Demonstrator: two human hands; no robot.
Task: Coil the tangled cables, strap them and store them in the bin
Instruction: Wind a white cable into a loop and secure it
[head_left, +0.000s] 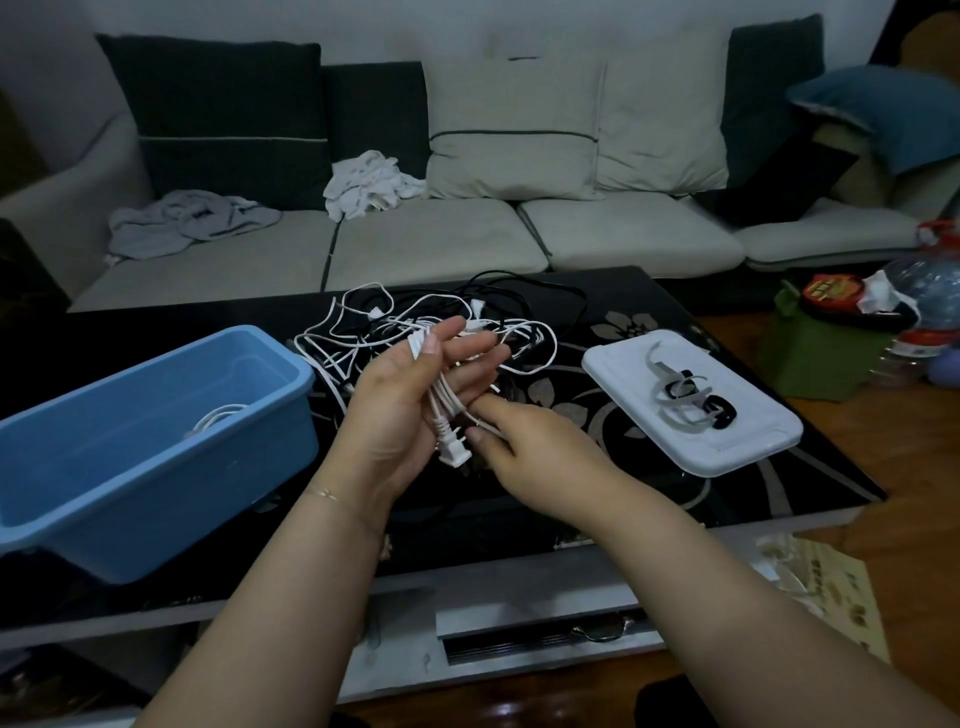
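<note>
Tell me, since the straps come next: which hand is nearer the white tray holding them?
Right. The right hand is just left of the white tray; the left hand, holding the white cable, lies farther left.

Dim room, flat low light. Pale wall (467, 31) across 12 o'clock. Beige sofa (436, 239) below it, with dark cushions (223, 114) at 11 and light cushions (519, 130) at 12–1. Crumpled grey cloth (182, 221) and white cloth (369, 184) lie on the seat. Black glass coffee table (649, 312) with floral print at centre, drawer with metal handle (597, 633) at 5. Wood floor (914, 467) at 3. Green stool (815, 353) at 2–3.
</note>
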